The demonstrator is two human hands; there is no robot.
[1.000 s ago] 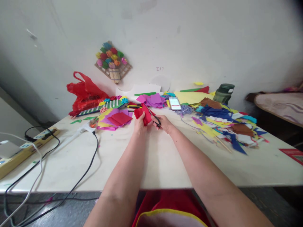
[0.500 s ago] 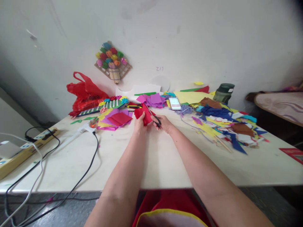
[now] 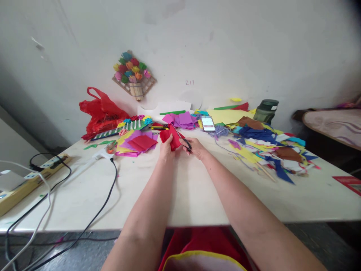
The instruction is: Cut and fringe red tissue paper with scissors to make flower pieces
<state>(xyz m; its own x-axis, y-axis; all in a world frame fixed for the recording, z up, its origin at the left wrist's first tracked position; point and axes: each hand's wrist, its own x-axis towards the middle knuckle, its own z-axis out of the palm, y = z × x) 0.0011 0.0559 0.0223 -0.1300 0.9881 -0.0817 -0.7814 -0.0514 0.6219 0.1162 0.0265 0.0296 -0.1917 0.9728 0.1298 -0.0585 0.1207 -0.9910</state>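
Between my thumb and fingers, my left hand (image 3: pixel 167 146) pinches a folded piece of red crepe paper (image 3: pixel 174 137) above the middle of the table. Black-handled scissors (image 3: pixel 186 144) are gripped in my right hand (image 3: pixel 195 147), and their blades lie along the right part of the red paper, pointing up and away. Whether the blades are apart is too small to tell. Left of my hands lies a pile of cut paper, with a red sheet (image 3: pixel 143 143) on top of purple and yellow ones. Purple paper pieces (image 3: pixel 184 119) lie just beyond the hands.
On the left are a glue gun (image 3: pixel 105 152) with a black cord, a power strip (image 3: pixel 34 180) and a red plastic bag (image 3: pixel 103 107). At right lie heaped paper scraps (image 3: pixel 278 150) and a dark green bottle (image 3: pixel 266 111). A paper-flower decoration (image 3: pixel 134 75) hangs on the wall.
The scissor handles look slightly closer together than before, while both hands and the red paper stay in nearly the same place. The view has shifted very slightly.
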